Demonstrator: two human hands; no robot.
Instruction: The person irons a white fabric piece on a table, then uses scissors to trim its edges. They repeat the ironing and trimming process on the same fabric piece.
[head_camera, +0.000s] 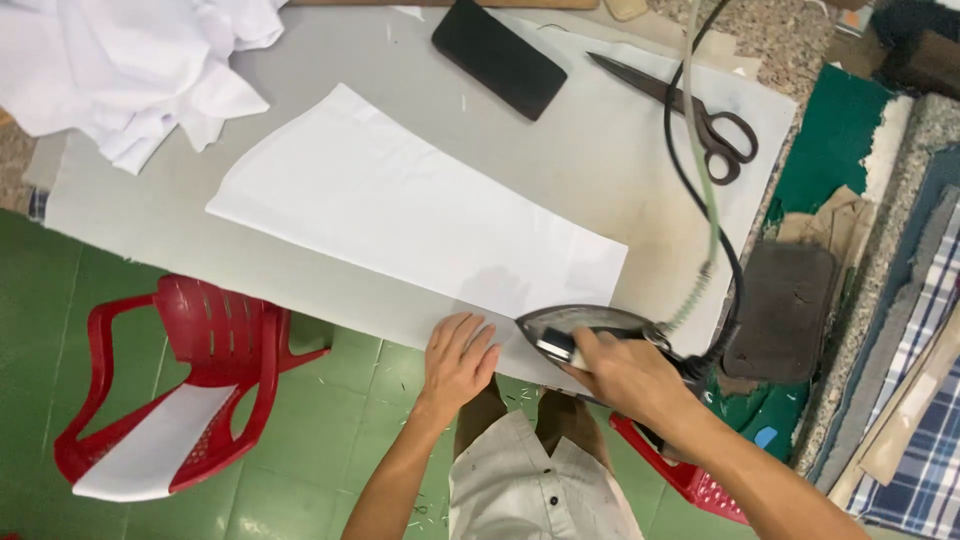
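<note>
Right hand (625, 375) gripping iron (585, 330), left hand (458, 360) flat on white fabric (400, 205)

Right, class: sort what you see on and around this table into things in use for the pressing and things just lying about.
In use:
- iron, gripped by the right hand
- white fabric piece, held flat by the left hand
- grey pressing table

Lying about:
- scissors
- black phone
- crumpled white cloth
- red plastic chair
- dark iron rest pad
</note>
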